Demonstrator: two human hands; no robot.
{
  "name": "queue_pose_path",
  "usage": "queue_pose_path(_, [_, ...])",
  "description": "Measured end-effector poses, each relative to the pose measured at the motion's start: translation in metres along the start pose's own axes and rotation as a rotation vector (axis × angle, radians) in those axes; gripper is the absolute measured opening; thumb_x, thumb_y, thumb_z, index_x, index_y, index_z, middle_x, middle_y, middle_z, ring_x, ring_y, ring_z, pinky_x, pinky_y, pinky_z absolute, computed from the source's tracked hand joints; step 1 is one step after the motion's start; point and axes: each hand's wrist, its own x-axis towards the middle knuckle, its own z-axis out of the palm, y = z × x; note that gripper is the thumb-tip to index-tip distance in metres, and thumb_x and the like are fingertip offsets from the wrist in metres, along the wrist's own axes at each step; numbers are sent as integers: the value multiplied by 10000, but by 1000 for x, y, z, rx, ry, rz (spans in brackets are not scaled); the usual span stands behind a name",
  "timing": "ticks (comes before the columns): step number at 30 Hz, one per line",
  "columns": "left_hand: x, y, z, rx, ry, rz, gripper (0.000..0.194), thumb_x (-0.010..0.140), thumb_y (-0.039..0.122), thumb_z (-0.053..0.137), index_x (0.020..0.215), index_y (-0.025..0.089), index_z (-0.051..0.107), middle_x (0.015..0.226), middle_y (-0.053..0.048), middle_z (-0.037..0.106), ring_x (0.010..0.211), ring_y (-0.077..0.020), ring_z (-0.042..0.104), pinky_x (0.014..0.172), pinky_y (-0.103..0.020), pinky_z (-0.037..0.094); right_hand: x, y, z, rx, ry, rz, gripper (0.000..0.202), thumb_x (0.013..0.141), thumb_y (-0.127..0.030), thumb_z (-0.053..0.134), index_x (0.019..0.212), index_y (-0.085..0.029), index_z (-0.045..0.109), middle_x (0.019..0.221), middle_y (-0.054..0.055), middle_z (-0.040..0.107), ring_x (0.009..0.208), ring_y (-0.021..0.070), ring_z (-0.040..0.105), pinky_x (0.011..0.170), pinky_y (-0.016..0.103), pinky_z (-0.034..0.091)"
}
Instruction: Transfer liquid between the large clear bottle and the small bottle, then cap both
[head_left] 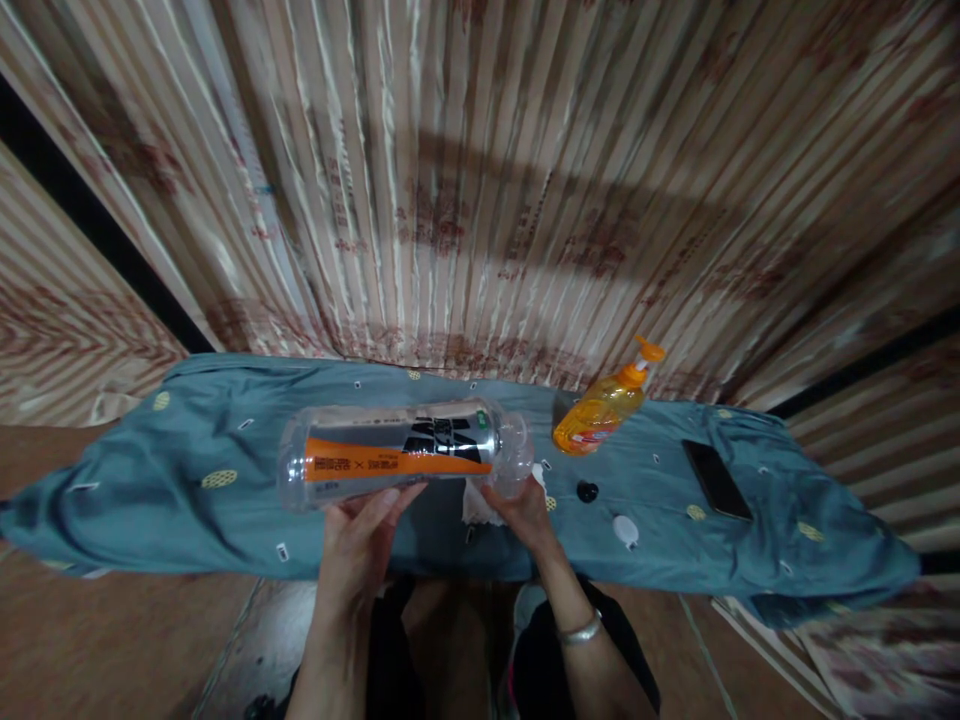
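Observation:
A big clear plastic bottle with an orange and black label is held level above the cloth-covered table, its base to the left. My left hand grips its body from below, with the thumb along the near side. My right hand is closed around the clear narrower end at the right. Some of its fingers are hidden behind the plastic. Beside that hand, partly covered by it and the bottle, is a crumpled white tissue or cloth. The bottle looks see-through, without visible liquid.
To the right stands a pump bottle of orange liquid, leaning in view. Near it lie a small black cap-like piece, a white oval and a dark phone. The table has a wrinkled blue-green cloth; a pleated curtain hangs behind.

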Motion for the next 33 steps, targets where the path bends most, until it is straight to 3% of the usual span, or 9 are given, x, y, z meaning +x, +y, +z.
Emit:
queue_pose_path(6, [-1,-6,-8,-17,-22,41,345,575,235,904,891,220,765,854,-33,785,864,-280,751,818,-521,626,0,-4,1,-7,27,32,500,711,-419,762,1132,-169,660,1046,119,775,950,337,744,847,464,596])
queue_pose_path(19, [4,-14,-13,-34,-7,31,508,545,334,930,1013,258,748,939,-21,779,921,-280,729,843,-523,611,-2,-10,-2,37,-3,38,402,720,-397,761,1071,-223,669,1065,85,767,977,341,732,896,512,589])
queue_pose_path(25, [3,-14,-12,-17,-32,35,282,612,328,903,828,228,751,843,-19,762,880,-262,730,824,-508,624,-3,-10,0,67,9,51,430,708,-397,764,1088,-223,665,1029,77,764,953,331,734,889,483,586])
queue_pose_path(33, [-1,-5,-1,-1,-13,23,331,572,338,930,805,212,731,800,-19,757,860,-251,733,806,-490,629,-1,-6,-6,119,-57,23,438,684,-394,804,1063,-217,674,1050,75,762,965,336,725,896,519,575])
